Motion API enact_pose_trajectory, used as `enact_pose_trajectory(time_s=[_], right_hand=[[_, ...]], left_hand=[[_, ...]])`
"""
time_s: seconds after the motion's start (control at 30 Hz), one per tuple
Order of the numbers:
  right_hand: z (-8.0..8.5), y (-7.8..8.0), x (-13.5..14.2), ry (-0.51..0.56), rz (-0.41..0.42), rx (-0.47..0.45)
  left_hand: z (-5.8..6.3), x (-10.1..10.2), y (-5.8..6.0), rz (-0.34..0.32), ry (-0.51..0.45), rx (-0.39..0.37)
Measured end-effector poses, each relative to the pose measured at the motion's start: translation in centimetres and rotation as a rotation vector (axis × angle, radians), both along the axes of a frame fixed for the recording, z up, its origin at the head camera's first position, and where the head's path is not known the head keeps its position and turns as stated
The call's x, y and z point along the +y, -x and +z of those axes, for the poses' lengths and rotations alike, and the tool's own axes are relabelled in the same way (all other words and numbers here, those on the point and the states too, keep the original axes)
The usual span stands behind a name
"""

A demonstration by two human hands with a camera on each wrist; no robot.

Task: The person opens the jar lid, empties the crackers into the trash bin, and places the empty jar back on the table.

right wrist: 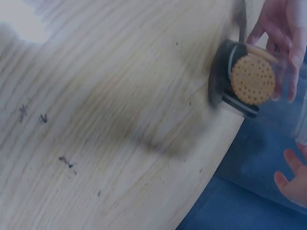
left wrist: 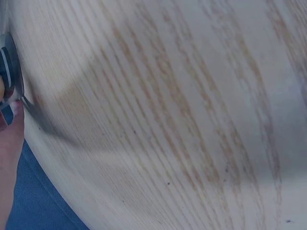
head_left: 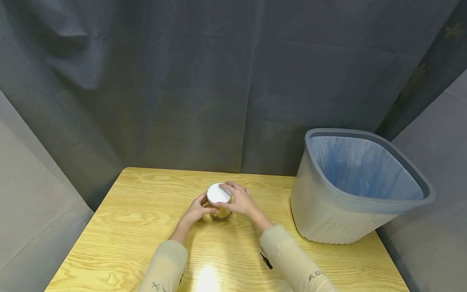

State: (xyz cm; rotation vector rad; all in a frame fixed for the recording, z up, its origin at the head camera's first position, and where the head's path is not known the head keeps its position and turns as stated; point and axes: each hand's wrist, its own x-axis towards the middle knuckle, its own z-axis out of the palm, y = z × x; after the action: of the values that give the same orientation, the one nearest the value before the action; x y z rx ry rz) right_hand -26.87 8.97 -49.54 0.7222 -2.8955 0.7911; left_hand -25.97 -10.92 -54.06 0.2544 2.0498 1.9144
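A clear jar [head_left: 223,212] stands upright on the wooden table, capped with a round white lid [head_left: 216,194]. Through its wall, the right wrist view shows a round tan biscuit [right wrist: 253,80] and dark sandwich cookies [right wrist: 241,105] near the bottom. My left hand [head_left: 196,211] grips the jar's side, thumb at the front and fingers behind. From the right, my right hand [head_left: 238,200] holds the lid between thumb and fingers across its rim. Only a dark piece of the jar and part of the left hand [left wrist: 12,143] show in the left wrist view.
To the right on the table [head_left: 146,211] stands a large translucent bin [head_left: 324,211] with a grey rim and a blue liner bag [head_left: 357,166]. A dark grey curtain [head_left: 189,89] hangs behind the table, and pale panels [head_left: 33,190] flank it.
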Motion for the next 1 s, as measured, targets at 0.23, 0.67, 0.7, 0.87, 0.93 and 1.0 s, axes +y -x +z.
enact_pose_trajectory(time_s=[0.23,0.67,0.7,0.87,0.93,1.0], right_hand=[[-0.7,-0.6,-0.7,0.002,-0.082,0.029],[-1.2,-0.6,-1.0,0.057,-0.097,0.059],[-1.2,-0.6,-0.9,0.060,-0.091,0.059],[-1.1,-0.3,-0.5,0.064,-0.050,0.039],[-1.1,-0.1,-0.3,0.060,-0.032,0.029],[-1.0,0.1,-0.2,0.055,-0.015,0.018]], left_hand=[[-0.1,0.0,0.1,0.010,-0.001,0.002],[-0.4,0.1,0.3,0.026,-0.005,0.021],[-0.4,0.1,0.3,0.028,-0.008,0.017],[-0.3,0.0,0.2,0.013,-0.007,0.013],[-0.1,0.0,0.2,0.011,-0.014,0.004],[-0.5,0.1,0.4,0.024,-0.020,0.012]])
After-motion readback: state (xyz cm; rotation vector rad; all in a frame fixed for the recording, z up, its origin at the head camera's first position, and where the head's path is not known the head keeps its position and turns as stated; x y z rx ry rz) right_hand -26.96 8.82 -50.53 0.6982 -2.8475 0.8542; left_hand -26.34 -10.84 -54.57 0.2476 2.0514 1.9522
